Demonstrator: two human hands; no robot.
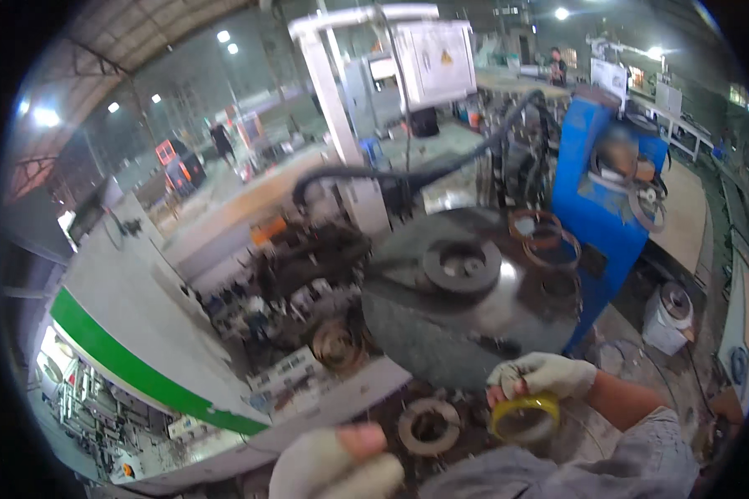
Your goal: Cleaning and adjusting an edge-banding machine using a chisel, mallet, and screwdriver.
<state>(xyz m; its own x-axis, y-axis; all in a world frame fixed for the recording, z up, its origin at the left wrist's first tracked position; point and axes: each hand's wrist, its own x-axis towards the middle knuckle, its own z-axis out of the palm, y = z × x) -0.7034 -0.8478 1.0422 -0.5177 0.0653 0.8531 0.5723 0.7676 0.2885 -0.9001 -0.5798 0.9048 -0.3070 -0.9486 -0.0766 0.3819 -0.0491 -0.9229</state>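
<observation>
My right hand [545, 374], in a pale work glove that leaves fingertips bare, closes on the upper rim of a roll of yellow tape [524, 422]. The roll hangs below the fingers, in front of my grey clothing. At the lower edge, my left hand [337, 466] wears a similar glove. Its fingers point right, look somewhat apart and are slightly blurred; I see nothing in them. Beyond both hands lies a round dark metal table [408, 337] carrying a thick ring-shaped part [462, 264] near its middle. Thin copper-coloured rings [552, 249] rest at its right side.
A blue machine stand [595, 195] rises at the table's right. Left of it, a white and green machine housing [154, 358] borders a bed of dark, cluttered parts. A flat metal ring [429, 427] lies between my hands. A black hose [441, 170] arches behind; two people stand far off.
</observation>
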